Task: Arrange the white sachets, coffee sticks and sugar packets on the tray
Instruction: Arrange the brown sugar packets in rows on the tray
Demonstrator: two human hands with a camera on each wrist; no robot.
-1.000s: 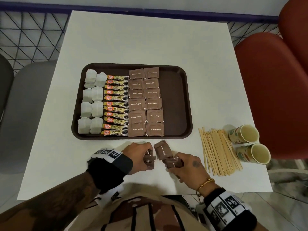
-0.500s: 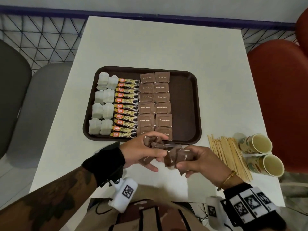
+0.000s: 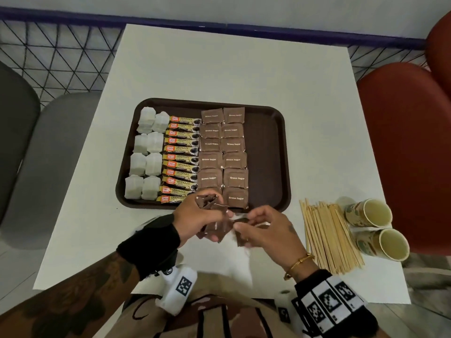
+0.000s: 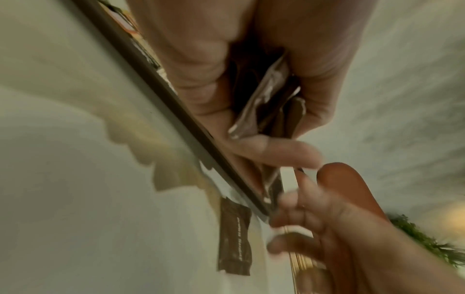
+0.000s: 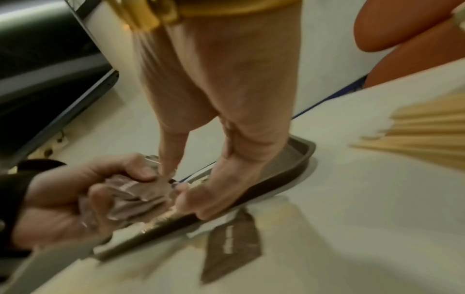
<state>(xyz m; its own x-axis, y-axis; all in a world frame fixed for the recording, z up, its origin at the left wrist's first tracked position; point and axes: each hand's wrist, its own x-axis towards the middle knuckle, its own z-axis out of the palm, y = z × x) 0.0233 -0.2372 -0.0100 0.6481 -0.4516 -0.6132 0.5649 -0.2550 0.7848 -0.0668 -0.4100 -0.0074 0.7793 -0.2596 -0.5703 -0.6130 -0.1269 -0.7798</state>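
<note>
Brown sugar packets (image 3: 223,152), printed "Brown Sugar", lie in two columns at mid-tray. To their left runs a column of coffee sticks (image 3: 181,158) labelled "Great Taste GRANULES", then the white sachets (image 3: 147,153) in pairs. All sit on the dark brown tray (image 3: 268,154). The left hand (image 3: 199,217), at the tray's near rim, clutches a bunch of loose packets (image 5: 133,196) in curled fingers. The right hand (image 3: 262,228) pinches at that bunch with thumb and fingertips. One packet (image 5: 231,240) lies flat on the white table (image 3: 231,69), beneath the right hand. Wooden stirrers (image 3: 327,236) and two paper cups (image 3: 377,228), lying on their sides, lie right of the tray.
</note>
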